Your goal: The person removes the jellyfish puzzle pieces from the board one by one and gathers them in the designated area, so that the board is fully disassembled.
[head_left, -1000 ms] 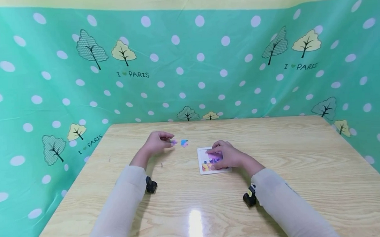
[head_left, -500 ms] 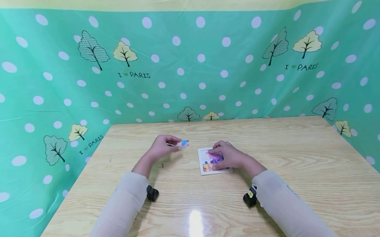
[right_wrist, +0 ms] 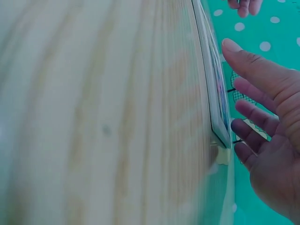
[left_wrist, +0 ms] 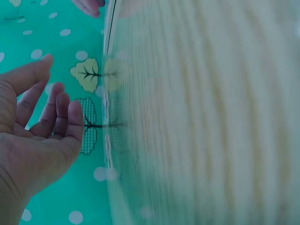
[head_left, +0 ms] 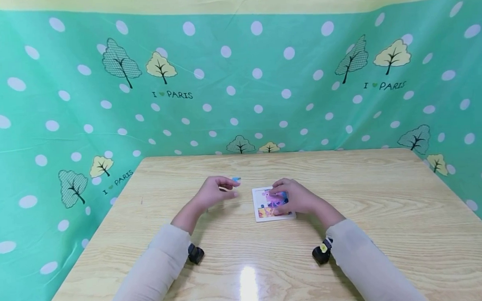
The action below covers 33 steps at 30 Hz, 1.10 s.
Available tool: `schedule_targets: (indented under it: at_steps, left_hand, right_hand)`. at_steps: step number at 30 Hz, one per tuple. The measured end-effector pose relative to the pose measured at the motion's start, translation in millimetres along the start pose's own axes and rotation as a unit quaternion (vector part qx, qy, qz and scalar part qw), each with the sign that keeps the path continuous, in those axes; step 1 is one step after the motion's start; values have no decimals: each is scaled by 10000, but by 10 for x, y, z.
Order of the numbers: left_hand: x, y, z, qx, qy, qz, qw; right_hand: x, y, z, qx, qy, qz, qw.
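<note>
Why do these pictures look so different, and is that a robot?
No robot here: it's a person's left hand and right hand. The big picture comes from a camera on the head; the others come from the black cameras on the wrists, each showing its hand close up. On the wooden table lies a small puzzle, with the right hand over it. The left hand is beside a blue bit, probably a loose piece. I can't see anything held in either hand.

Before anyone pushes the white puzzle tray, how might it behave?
The puzzle tray looks flat and thin, so would likely slide, not roll. Its straight edges suggest stiffness. With a gap showing, its pieces might shift if tilted.
</note>
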<state>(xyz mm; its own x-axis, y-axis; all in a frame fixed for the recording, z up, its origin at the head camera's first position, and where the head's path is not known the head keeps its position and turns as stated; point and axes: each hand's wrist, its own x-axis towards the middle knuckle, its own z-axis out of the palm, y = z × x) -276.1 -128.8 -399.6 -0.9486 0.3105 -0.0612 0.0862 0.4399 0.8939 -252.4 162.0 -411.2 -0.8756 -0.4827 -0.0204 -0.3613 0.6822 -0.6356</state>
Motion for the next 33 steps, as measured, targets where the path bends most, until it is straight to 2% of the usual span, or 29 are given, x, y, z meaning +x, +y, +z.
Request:
schedule_targets:
  at_steps: [7, 13, 19, 25, 33]
  left_hand:
    - [-36, 39, 109, 116, -125, 145, 9997]
    - [-76, 89, 250, 302, -507, 265, 9979]
    - [-92, 119, 355, 326, -921, 413, 9944]
    - [-74, 145, 445, 644, -1123, 650, 9895]
    - [-79, 182, 557, 871, -1327, 721, 9847]
  right_hand:
    - [-19, 14, -2, 232, -46, 20, 9997]
    - [-25, 14, 4, 270, -40, -43, 9996]
    - [-15, 32, 21, 126, -66, -147, 9998]
    - [-10, 56, 28, 112, -69, -108, 9999]
    - [3, 75, 40, 69, -89, -129, 9999]
